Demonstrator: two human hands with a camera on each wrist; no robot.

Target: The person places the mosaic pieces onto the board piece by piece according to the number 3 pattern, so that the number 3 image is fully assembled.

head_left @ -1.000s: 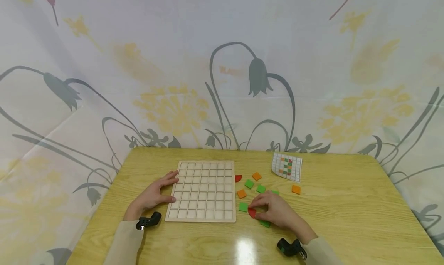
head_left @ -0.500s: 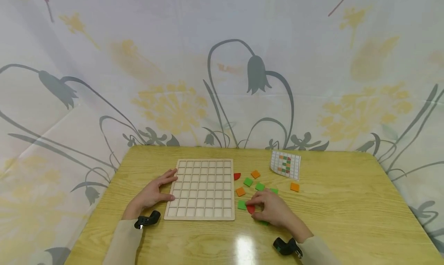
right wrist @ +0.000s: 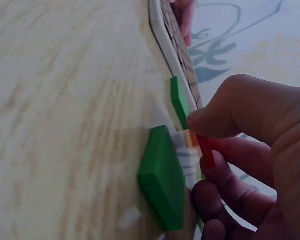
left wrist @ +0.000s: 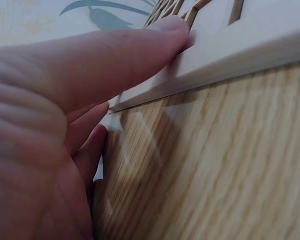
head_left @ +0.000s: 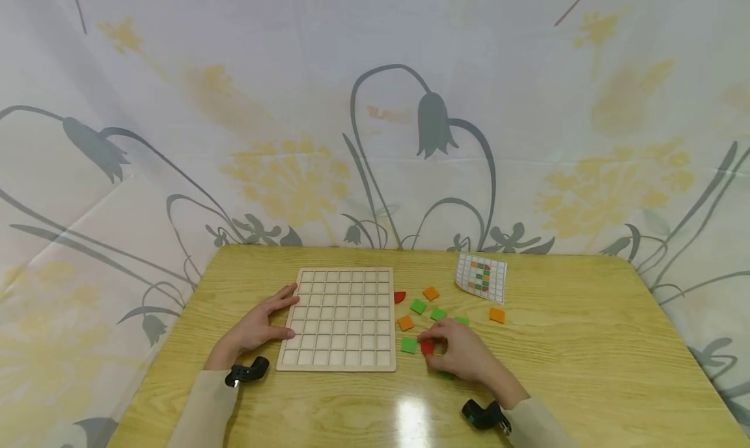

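Tile (right wrist: pixel 207 154), red, runs lengthwise between right hand's (head_left: pixel 460 351) thumb and fingertip.

Head cam's up top, looking fwd & down w/ the widest, farthest view: board (head_left: pixel 336 319), left hand (head_left: pixel 258 325), right hand (head_left: pixel 461 351), most of the table (head_left: pixel 328 402) & the flowery backdrop (head_left: pixel 293 77). Both wrist cams show there too, btw. L wrist cam (head_left: pixel 252 371) is super close, thumb (left wrist: pixel 115 60) filling a big chunk, looking low along the board's edge. R wrist cam (head_left: pixel 482 415) is also low n close, rolled sideways (table on L, backdrop on R), facing the board. Head + R wrist share the red piece (head_left: pixel 427 348); all 3 get the board.
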